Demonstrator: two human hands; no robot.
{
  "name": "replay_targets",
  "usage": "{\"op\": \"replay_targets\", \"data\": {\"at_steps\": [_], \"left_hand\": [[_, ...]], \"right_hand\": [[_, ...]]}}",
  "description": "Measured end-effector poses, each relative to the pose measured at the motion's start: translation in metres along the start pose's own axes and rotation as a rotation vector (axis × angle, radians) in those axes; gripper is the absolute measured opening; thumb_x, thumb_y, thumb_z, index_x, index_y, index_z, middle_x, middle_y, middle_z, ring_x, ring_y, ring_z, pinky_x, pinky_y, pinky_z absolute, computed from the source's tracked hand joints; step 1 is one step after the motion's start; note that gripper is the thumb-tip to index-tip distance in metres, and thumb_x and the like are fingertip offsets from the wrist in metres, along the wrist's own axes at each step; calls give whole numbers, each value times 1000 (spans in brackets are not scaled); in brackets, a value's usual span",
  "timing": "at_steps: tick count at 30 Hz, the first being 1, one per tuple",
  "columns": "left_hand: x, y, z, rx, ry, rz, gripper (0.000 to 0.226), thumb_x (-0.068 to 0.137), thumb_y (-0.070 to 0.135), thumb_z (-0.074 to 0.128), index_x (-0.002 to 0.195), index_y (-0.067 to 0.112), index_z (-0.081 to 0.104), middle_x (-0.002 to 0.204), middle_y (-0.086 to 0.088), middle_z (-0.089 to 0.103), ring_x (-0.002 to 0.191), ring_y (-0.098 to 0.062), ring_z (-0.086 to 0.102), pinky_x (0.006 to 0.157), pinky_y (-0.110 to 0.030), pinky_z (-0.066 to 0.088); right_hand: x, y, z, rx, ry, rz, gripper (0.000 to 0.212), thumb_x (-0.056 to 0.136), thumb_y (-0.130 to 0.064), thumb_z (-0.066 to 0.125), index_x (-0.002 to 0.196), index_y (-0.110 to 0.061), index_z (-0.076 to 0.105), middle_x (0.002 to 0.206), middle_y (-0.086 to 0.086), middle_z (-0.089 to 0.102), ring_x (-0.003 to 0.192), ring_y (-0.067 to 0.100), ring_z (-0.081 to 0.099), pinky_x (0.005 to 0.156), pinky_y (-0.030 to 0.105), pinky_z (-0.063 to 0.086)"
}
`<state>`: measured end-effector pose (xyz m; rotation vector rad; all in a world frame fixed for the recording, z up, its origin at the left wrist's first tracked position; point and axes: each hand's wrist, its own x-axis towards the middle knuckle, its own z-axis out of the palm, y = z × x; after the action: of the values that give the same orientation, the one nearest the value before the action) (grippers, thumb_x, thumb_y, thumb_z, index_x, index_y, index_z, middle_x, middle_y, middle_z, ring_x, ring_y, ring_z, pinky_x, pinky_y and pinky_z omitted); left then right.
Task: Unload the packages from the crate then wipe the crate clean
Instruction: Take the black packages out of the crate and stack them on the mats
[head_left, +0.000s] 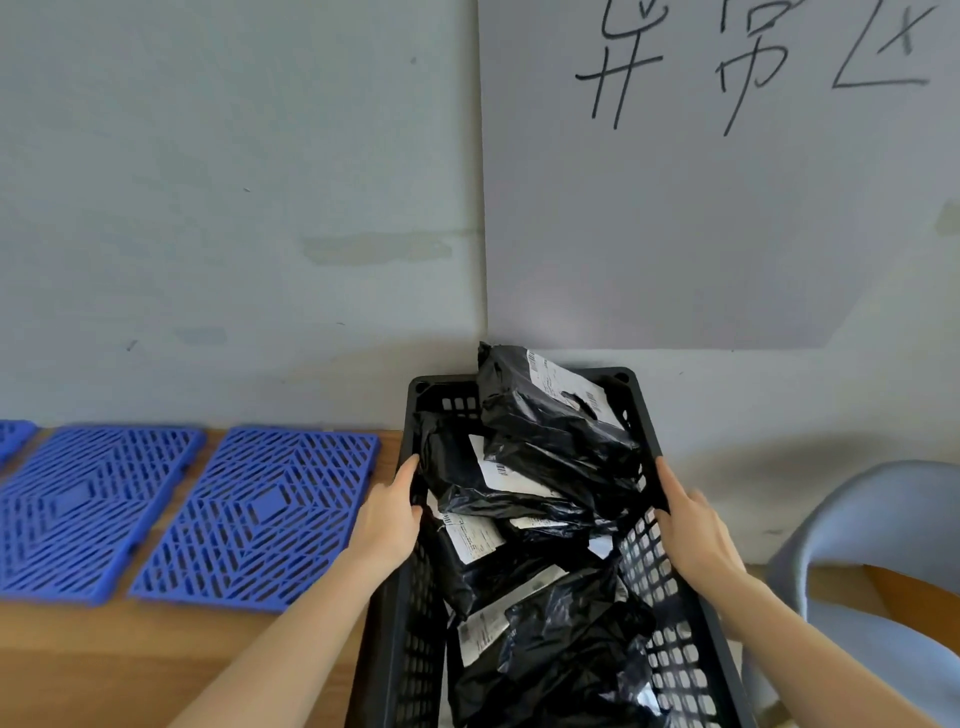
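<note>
There is only the one camera, worn on the person's head. It faces the wall (249, 182) straight on and is tipped downward. It sits close above the black crate (648, 426), whose near end runs off the bottom edge. The wide lens takes in blue mats (260, 514) at the left and a chair (883, 499) at the right.

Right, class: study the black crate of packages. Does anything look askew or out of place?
Yes. The black plastic-wrapped package with a white label at the far end sticks up tilted above the rim of the black perforated plastic crate; the rest lie heaped at mixed angles.
</note>
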<state>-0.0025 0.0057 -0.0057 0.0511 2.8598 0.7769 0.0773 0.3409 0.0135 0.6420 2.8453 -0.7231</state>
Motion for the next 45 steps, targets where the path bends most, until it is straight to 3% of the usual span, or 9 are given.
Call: {"op": "replay_targets", "data": {"at_steps": [4,12,16,20,22,30,34,40,45], "left_hand": [[-23,10,-22,-13,52,13,70,94,14,58,154,25,22,108,-10,66,84,-21,64,77,-37,54],[-79,20,-75,-97,207,-24,63,92,7,56,149,19,34,89,-9,69,69,-22,63,65,-39,55],[-107,11,-109,-122,327,-60,63,87,9,60,146,19,39,95,-9,69,84,-28,65,73,-41,56],[-141,-9,-148,-123,408,-94,62,85,8,62,144,19,44,83,-2,63,77,-24,62,64,-35,52],[-160,-27,-167,-115,447,-130,63,85,10,63,144,21,43,83,0,61,78,-21,59,61,-32,47],[-254,-138,-231,-112,579,-329,60,88,21,62,143,31,41,107,-3,66,88,-23,62,67,-33,51],[-309,-196,-260,-113,614,-449,60,86,19,62,142,33,44,96,0,64,82,-21,61,57,-28,46],[-380,-266,-287,-105,670,-658,63,85,17,62,142,35,44,116,-4,64,90,-22,56,65,-28,43],[-422,-311,-298,-126,692,-846,67,77,21,65,140,37,46,112,-7,66,94,-28,63,73,-33,54]], "right_hand": [[-12,-8,-19,-8,47,-54,69,99,-11,39,152,-36,5,94,7,47,70,24,54,69,39,50],[-36,-47,-67,-34,139,-208,53,99,-17,41,148,-32,25,97,8,47,71,27,54,67,38,48],[-53,-77,-81,-16,155,-282,50,99,-15,41,146,-29,31,98,10,47,74,28,54,70,40,51],[-78,-117,-83,9,158,-386,51,99,-10,41,146,-28,35,93,12,46,67,24,48,57,33,40],[-92,-142,-78,1,157,-430,51,98,-9,42,146,-26,36,93,12,46,68,24,44,60,33,36],[-161,-254,-21,-19,81,-599,51,100,-11,42,148,-24,32,101,11,45,77,25,43,69,31,35],[-194,-309,27,-3,-1,-688,51,98,-10,44,148,-22,35,102,11,45,83,26,45,73,29,35],[-233,-386,101,-50,-137,-848,55,94,-11,48,147,-26,37,111,20,57,107,37,55,91,37,44],[-256,-454,153,-90,-248,-1038,53,92,-8,50,142,-24,43,110,18,65,99,35,60,80,40,49]]}}
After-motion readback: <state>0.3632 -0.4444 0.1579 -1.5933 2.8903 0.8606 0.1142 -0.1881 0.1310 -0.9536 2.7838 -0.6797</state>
